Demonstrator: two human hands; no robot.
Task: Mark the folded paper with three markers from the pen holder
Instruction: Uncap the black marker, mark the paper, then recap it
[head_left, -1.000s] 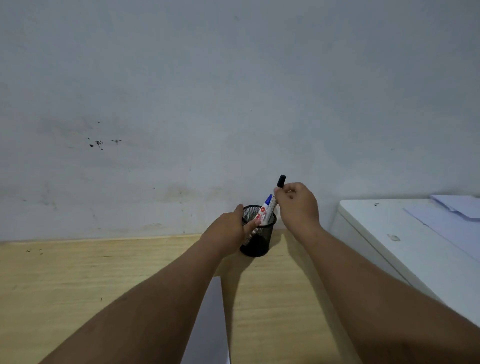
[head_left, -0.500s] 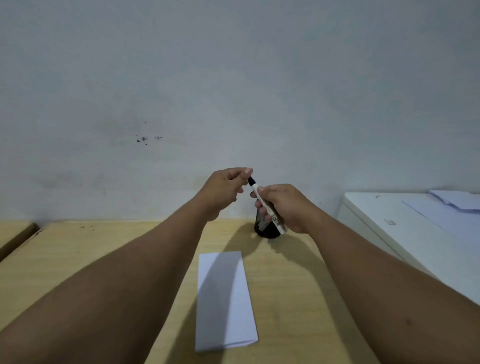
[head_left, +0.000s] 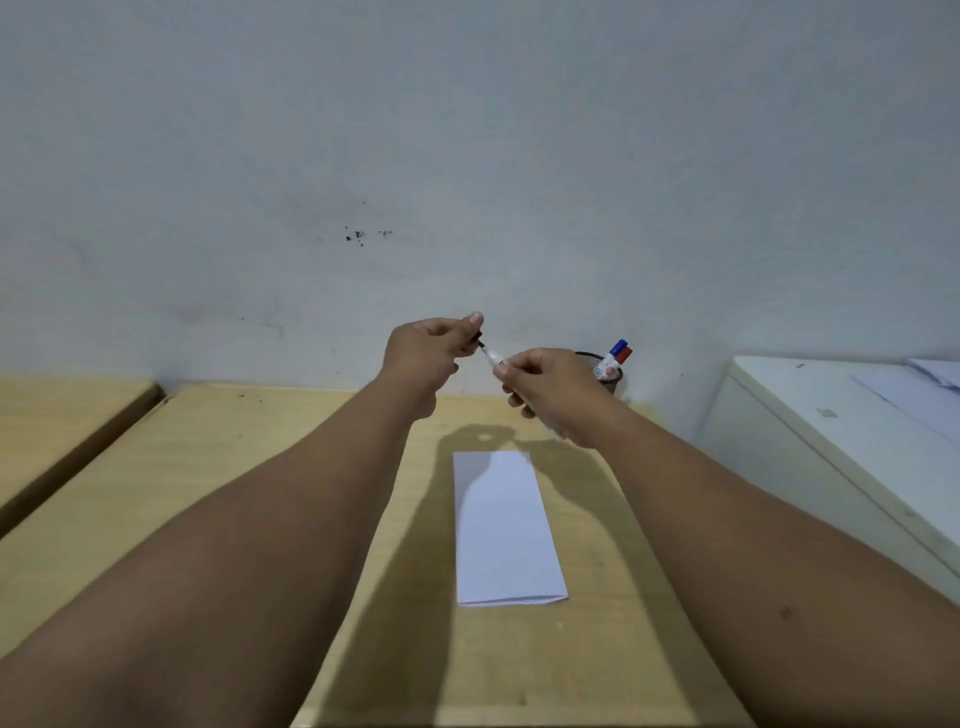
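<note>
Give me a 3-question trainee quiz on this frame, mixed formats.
1. True or false: the right hand holds the marker by its body.
2. Multiple choice: the cap is A) on the marker, B) pinched in the left hand, just off the tip, C) lying on the paper.
3. Fill in: the holder shows one blue-capped and one ___-capped marker.

Key: 1 true. 2 B. 3 red.
</note>
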